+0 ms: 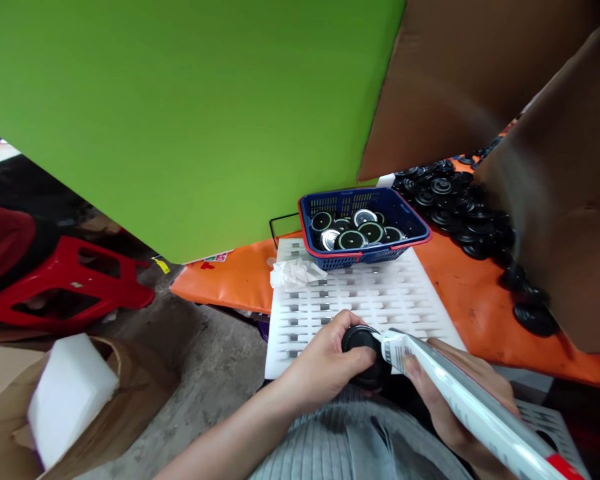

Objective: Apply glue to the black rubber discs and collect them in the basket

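My left hand (335,360) is closed around a round black cap-like part (364,360), its thumb lying across the near face. In my right hand (460,393) is a long white glue tube (470,400) with a red end, squeezed near its nozzle. The nozzle tip meets the rim of the black part, close to my left fingers. Just beyond both hands lies a white slotted foam tray (375,300). On its far end stands a blue plastic basket (390,251) with red handles, holding several round discs (352,239), some dark-faced and some silvery.
A crumpled white tissue (296,274) lies left of the basket. Black round parts (460,207) are heaped on the orange cover (460,280) at right. A green panel (195,127) and cardboard (555,220) wall the back and right. A red stool (70,280) stands left.
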A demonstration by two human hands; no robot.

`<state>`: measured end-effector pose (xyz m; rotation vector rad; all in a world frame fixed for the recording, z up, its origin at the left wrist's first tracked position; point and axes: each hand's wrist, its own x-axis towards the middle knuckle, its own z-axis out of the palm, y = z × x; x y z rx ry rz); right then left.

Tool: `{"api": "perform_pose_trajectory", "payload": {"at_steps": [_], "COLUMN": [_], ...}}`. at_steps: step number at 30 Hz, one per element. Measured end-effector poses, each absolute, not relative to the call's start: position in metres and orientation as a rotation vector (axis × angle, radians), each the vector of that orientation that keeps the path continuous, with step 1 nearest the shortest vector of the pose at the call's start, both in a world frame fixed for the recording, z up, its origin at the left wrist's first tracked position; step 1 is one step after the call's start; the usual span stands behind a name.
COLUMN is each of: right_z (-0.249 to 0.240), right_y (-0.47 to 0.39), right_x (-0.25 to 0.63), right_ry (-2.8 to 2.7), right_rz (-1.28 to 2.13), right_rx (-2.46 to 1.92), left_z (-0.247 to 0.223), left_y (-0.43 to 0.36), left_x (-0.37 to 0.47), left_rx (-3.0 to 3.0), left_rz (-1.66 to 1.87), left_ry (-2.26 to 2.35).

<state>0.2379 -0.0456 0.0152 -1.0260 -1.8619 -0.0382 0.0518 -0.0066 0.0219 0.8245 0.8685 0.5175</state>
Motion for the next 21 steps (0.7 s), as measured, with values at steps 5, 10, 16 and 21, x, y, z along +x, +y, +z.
{"api": "perform_pose_trajectory", "payload": {"at_steps": [5,10,16,21], "right_z": [0.02,0.0204,0.0202,0.0212], "right_y": [-0.0454,-0.046,-0.0485,-0.0481], "right_x": [0.2375,0.2369,0.2338,0.2324], "right_ry": [-1.859,-1.846,-1.837,-1.822], "right_rz": [-0.052,-0.091,-0.05,-0.071], "right_rx": [-1.036,-1.023,-1.077,-1.028], "left_z": [0.0248,0.0244,0.0176,0.0205], "left_y": [-0.0049,-0.0041,-0.005,-0.0049], "left_x": [0.0496,0.0495,0.048,0.0493], "left_rx": [0.923,0.961,0.898,0.874], "left_rz": [0.517,0.49,0.503,0.538], "left_ry": [0.913,0.981,0.956,0.932]}}
